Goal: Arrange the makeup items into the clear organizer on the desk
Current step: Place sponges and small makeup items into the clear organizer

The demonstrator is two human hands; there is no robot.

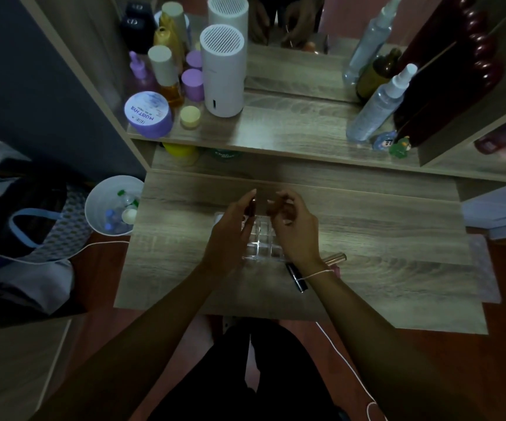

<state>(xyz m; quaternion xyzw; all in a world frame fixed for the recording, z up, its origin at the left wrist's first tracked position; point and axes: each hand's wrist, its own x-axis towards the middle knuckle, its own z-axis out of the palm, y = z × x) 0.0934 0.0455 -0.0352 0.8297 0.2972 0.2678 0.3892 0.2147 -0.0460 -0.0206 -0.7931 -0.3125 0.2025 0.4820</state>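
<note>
White bin: on floor at 9 o'clock of desk; holds small bottles; not part of task.
Purple jar: on upper shelf at 11 o'clock of hands; well apart from work area.
White cylinder: upright on shelf at 12 o'clock; mirrored behind.
Desk: wood-grain top; work area at centre.
Left hand: raised over organizer's 9 o'clock side; fingers curled around a slim dark tube, likely lipstick; held upright, top at fingertips.
Clear organizer: on desk directly below both hands; gridded compartments; visible cells appear vacant, though hands cover part.
Right hand: over organizer's 3 o'clock side; fingers bent inward, pinched near a small dark piece, possibly a cap; cannot tell for certain whether anything is gripped.
Black tube: flat on desk at 5 o'clock of organizer, partly under right wrist; not yet stowed.
Metallic tube: flat on desk at 4 o'clock of organizer, just beside black tube; not yet stowed.
Spray bottles: on shelf at 2 o'clock; untouched.
Progress: early stage by appearance; no item seen seated in a cell; one tube in hand, at least two loose on desk.
Remaining: seat held tube, then black and metallic tubes.
</note>
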